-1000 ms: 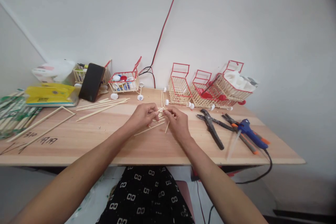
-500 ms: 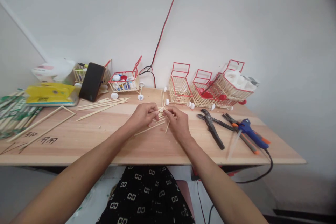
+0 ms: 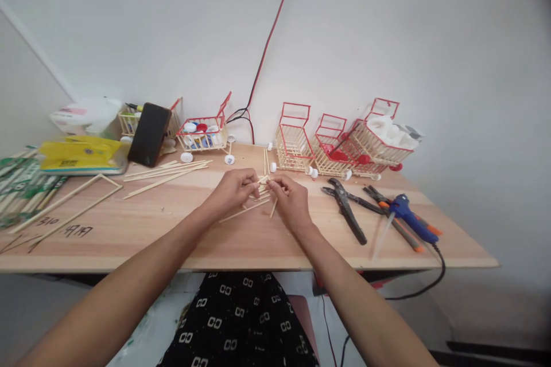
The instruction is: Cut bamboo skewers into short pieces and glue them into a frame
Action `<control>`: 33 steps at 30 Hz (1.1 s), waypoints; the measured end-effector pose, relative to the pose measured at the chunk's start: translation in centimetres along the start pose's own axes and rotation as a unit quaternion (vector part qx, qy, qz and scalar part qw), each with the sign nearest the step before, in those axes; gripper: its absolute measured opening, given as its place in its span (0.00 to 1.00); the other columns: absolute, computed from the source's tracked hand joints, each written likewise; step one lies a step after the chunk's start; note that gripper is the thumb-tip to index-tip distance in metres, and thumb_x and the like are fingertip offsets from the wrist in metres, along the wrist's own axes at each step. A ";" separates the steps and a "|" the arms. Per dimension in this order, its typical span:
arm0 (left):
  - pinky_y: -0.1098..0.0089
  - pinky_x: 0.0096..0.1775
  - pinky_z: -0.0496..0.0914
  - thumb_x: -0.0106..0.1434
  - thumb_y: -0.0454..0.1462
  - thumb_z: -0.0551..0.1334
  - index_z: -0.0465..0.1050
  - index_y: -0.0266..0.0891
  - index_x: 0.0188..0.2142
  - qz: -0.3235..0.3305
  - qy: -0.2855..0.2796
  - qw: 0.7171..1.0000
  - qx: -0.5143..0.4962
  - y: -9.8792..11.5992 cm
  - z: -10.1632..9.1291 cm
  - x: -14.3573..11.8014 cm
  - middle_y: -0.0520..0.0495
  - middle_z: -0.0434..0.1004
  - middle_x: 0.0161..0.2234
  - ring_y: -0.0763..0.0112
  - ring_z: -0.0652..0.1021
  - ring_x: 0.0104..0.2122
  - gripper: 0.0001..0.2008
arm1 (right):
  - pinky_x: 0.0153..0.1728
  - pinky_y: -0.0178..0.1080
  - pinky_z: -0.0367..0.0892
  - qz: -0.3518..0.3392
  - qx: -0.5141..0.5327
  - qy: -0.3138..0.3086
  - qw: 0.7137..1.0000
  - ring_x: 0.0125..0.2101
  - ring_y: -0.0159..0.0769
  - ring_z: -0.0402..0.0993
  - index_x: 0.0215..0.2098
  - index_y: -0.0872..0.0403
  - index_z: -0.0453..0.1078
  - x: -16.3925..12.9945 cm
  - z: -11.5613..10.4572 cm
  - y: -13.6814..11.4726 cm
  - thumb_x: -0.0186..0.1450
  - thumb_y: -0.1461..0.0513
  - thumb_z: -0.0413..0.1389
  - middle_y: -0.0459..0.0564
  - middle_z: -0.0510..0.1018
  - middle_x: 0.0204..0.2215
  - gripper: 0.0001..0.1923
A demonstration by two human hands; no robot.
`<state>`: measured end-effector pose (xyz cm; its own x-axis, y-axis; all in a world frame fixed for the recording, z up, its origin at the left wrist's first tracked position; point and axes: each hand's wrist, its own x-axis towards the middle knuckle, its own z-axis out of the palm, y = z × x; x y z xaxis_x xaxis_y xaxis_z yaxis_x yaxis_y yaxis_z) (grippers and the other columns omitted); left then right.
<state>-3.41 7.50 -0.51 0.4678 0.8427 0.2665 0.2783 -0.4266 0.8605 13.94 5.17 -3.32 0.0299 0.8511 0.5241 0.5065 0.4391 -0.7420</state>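
Little changes over the last second: both hands stay in front of the slatted cart [image 3: 295, 140], a touch to its left, and the whole view only drifts slightly. Left hand [image 3: 236, 188]: thumb and fingers together, pinched on the thin sticks [image 3: 264, 180]. Right hand [image 3: 293, 199]: thumb and forefinger closed on the same small cluster, from its right end. Cluster sits between the fingertips, nearer the wearer than the slatted cart; whether the stick ends touch, cannot tell, too small and partly covered. Reading of it, as judgement: a steady two-handed hold, fine positioning rather than carrying. Loose sticks [image 3: 244, 211] lie under and beside the hands, also in front of the slatted cart. Well right of that cart and nearer the wearer: black pliers [image 3: 348, 215], then blue glue gun [image 3: 411, 219], both untouched.
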 end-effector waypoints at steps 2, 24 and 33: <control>0.80 0.18 0.61 0.60 0.36 0.57 0.68 0.35 0.28 0.000 0.000 1.000 0.003 0.1 0.0 0.0 0.48 0.78 0.25 0.80 0.67 0.16 0.07 | 0.35 0.35 0.65 0.001 -0.002 -0.001 1.000 0.33 0.37 0.74 0.32 0.51 0.75 0.0 0.0 -0.1 0.64 0.58 0.53 0.46 0.80 0.29 0.10; 0.76 0.28 0.64 0.60 0.34 0.56 0.70 0.36 0.28 0.026 0.011 0.998 0.062 0.1 -0.4 0.2 0.49 0.79 0.25 0.73 0.76 0.25 0.06 | 0.36 0.35 0.65 0.000 0.010 -0.005 1.000 0.33 0.36 0.74 0.33 0.50 0.75 0.1 0.0 0.0 0.64 0.58 0.53 0.45 0.80 0.29 0.09; 0.73 0.32 0.66 0.60 0.35 0.56 0.69 0.37 0.29 0.025 0.016 0.996 0.082 0.2 -0.5 0.2 0.49 0.79 0.26 0.70 0.78 0.28 0.06 | 0.37 0.36 0.65 -0.003 0.011 -0.003 1.000 0.35 0.37 0.75 0.35 0.51 0.74 0.1 0.1 0.0 0.64 0.58 0.53 0.46 0.80 0.31 0.09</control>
<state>-3.66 7.74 -0.03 0.4588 0.8278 0.3229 0.3902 -0.5142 0.7638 13.87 5.30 -3.27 0.0217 0.8501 0.5262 0.4881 0.4503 -0.7476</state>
